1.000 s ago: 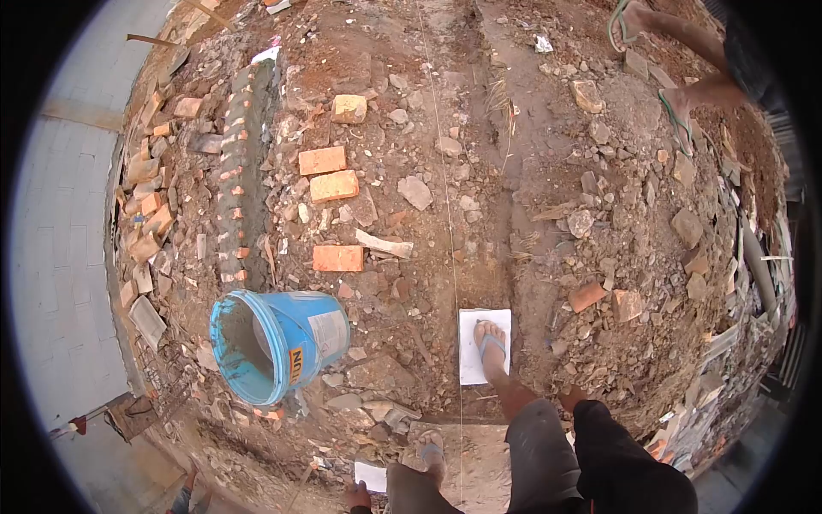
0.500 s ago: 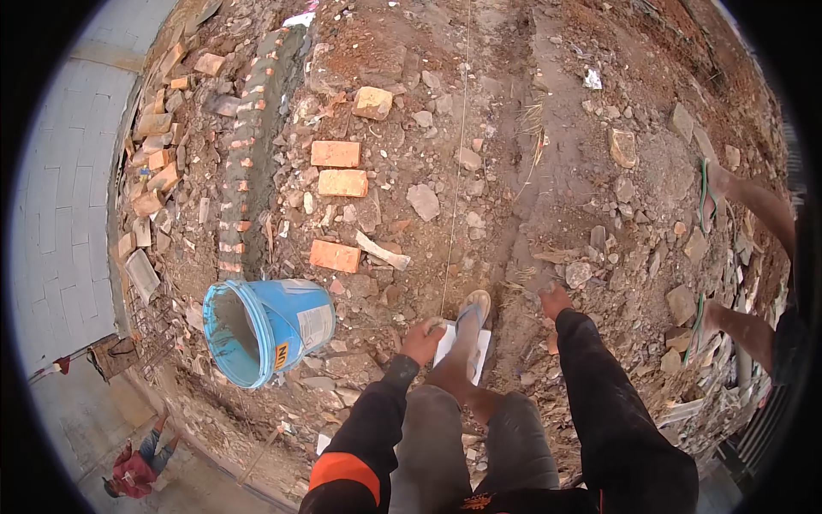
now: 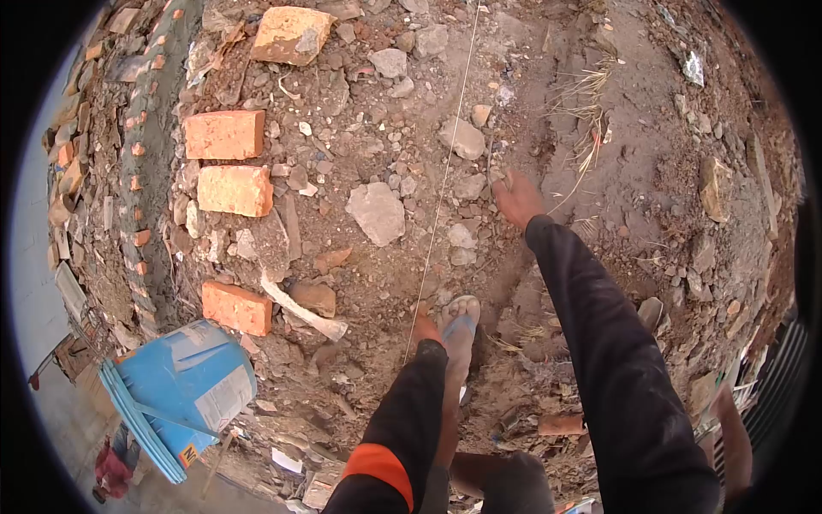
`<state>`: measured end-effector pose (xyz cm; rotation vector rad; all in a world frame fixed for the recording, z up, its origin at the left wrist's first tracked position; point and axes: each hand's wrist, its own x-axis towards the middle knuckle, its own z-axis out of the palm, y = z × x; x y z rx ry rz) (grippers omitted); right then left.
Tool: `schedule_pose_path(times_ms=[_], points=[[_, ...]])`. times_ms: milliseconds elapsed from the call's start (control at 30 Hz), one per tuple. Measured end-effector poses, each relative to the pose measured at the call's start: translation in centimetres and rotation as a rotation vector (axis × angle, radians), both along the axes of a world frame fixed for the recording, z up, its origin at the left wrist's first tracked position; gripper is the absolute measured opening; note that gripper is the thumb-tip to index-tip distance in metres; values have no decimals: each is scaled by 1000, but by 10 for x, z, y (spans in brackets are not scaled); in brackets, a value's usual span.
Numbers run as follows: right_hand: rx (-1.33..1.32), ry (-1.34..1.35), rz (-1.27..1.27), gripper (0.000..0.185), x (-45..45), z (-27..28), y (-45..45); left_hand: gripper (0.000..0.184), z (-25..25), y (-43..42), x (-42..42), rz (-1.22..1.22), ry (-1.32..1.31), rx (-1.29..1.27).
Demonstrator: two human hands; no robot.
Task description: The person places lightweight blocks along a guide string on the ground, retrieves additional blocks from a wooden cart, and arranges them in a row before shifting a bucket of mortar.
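Observation:
My left hand (image 3: pixel 425 327) is low beside my sandaled foot (image 3: pixel 461 330), right at the taut string (image 3: pixel 442 184) that runs up the ground. Its fingers are mostly hidden, so whether it grips the string cannot be told. Farther forward, my right hand (image 3: pixel 519 200) reaches down to the soil at the edge of a shallow trench (image 3: pixel 535 128). Its fingers are bent together near a thin dark strand; what they hold is too small to make out. A rounded stone (image 3: pixel 462 139) lies just beyond that hand.
Orange bricks (image 3: pixel 235 190) and a pale broken piece (image 3: pixel 304 310) lie to the left. A blue bucket (image 3: pixel 184 385) lies on its side at lower left. Behind it runs a low mortared brick course (image 3: pixel 154 171). Another person (image 3: pixel 111 467) is at far lower left, and another's leg (image 3: pixel 732 437) at lower right.
My view has shifted forward and closer to the ground. My right hand has reached forward to the soil; my left hand has come off the white sheet near my foot to beside the string.

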<state>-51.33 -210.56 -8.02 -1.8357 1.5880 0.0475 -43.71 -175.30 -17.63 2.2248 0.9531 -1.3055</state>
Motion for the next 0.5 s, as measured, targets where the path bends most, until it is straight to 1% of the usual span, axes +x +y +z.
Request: schedule_pose_path(times_ms=[33,67,100,167,200,267,300,367,400,433,500], points=[[-149,-59,73,55,7,-34,-31,78,-9,-11,4,101,-28,-14],[-116,-30,75,59,28,-29,-59,78,-18,-18,7,204,-54,-29],[-198,-22,58,64,40,-50,-82,77,-25,-24,8,288,-68,-50],[-163,83,5,70,67,-61,-116,77,-34,-33,12,452,-70,-96],[-149,89,6,70,72,-82,-124,76,-33,-38,15,527,-50,-120],[-40,95,71,75,82,-117,-130,76,-24,-46,17,648,21,-176],[-24,97,82,75,85,-120,-122,76,-16,-51,19,688,56,-201],[-2,159,113,76,83,-105,-101,75,10,-71,18,650,110,-260],[-6,204,175,75,79,-112,-92,75,16,-81,18,603,162,-347],[-7,207,180,75,75,-110,-80,75,16,-85,14,609,165,-347],[75,202,217,73,66,-97,-55,85,17,-100,10,586,182,-338]])
